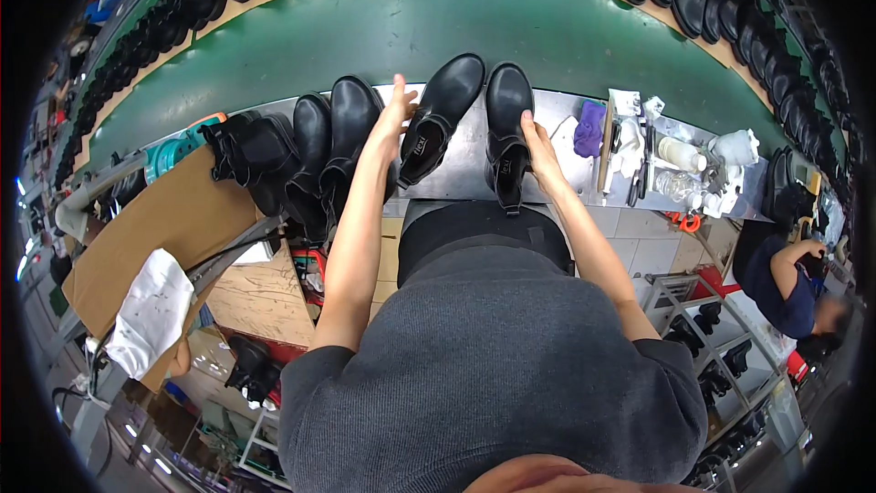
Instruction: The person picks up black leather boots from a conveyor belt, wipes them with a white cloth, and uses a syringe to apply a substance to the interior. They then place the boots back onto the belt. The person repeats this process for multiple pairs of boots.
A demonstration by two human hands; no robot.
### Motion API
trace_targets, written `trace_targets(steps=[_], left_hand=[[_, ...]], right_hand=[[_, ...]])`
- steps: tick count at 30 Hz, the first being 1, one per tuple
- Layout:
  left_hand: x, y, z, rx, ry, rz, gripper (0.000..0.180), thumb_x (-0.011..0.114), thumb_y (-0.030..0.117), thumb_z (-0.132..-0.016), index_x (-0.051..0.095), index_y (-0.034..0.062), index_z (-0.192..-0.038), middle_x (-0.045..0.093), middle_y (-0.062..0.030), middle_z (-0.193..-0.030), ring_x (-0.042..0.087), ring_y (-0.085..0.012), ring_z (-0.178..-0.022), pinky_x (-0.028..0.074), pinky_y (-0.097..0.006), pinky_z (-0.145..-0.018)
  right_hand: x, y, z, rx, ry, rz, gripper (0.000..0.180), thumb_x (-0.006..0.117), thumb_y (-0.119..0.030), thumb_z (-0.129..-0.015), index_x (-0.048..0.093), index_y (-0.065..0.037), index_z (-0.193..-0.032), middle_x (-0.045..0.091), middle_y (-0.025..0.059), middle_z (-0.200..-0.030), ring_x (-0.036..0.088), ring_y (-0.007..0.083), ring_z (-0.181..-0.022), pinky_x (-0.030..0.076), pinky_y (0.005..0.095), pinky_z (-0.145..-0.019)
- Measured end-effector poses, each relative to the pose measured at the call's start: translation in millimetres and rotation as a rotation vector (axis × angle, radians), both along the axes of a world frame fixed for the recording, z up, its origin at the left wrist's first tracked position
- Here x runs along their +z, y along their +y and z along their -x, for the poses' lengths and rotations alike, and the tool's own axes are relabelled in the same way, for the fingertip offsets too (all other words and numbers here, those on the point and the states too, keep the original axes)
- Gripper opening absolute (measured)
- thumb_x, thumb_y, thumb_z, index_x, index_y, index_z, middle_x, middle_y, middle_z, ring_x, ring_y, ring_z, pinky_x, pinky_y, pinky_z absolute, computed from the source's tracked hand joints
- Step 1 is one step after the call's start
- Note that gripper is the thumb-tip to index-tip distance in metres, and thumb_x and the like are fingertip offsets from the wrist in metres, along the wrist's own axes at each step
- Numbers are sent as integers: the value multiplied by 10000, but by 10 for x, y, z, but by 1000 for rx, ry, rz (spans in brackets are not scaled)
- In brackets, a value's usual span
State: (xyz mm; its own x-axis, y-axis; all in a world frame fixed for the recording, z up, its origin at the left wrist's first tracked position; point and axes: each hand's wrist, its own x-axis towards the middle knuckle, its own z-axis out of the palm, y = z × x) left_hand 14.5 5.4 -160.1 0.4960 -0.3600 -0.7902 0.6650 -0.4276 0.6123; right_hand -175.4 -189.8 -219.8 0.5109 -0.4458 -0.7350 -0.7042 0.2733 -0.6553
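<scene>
I am setting down two boots: left hand (398, 110) open on the left boot (440, 114), right hand (540, 148) clasping the right boot (506, 128) at twelve o'clock; next I think both need release.

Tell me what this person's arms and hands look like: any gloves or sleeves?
No gloves: the left hand and right hand are bare, with no rings or watch visible. The forearms are uncovered too. Short sleeves of a dark grey knit top end above the elbows.
</scene>
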Motion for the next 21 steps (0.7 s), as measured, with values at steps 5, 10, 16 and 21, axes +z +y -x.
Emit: trace_targets(steps=[5, 10, 16, 21], left_hand=[[-433, -72, 144, -38, 236, -52, 1035, 123, 800, -820, 351, -31, -1394, 480, -237, -1329, 420, -332, -1243, 273, -458, -1030], [291, -50, 229, 10, 55, 237, 950, 179, 737, -880, 461, -63, -1308, 598, -117, -996, 535, -169, -798, 403, -340, -827], [972, -258, 201, 68, -17, 471, 816, 275, 611, -949, 478, -116, -1259, 577, -147, -1023, 570, -197, -846, 438, -341, -866], [931, -220, 311, 33, -73, 511, 798, 271, 599, -954, 401, -89, -1337, 557, -136, -1108, 529, -195, -949, 390, -351, -922]], right_hand=[[285, -4, -187, -24, -27, -197, 950, 465, -742, -791, 342, -19, -1395, 435, 181, -1355, 437, 303, -1234, 420, 515, -902], [198, -203, -89, -216, -260, -714, 658, 537, -567, -854, 554, -18, -1215, 644, 133, -1091, 604, 249, -1037, 463, 384, -928], [352, -88, -145, -308, -620, -1223, 414, 481, -328, -958, 541, 1, -1203, 630, 132, -1105, 642, 236, -961, 546, 367, -839], [450, -170, -174, -249, -646, -1162, 446, 469, -405, -957, 578, -12, -1136, 626, 119, -1111, 639, 214, -942, 543, 347, -816]])
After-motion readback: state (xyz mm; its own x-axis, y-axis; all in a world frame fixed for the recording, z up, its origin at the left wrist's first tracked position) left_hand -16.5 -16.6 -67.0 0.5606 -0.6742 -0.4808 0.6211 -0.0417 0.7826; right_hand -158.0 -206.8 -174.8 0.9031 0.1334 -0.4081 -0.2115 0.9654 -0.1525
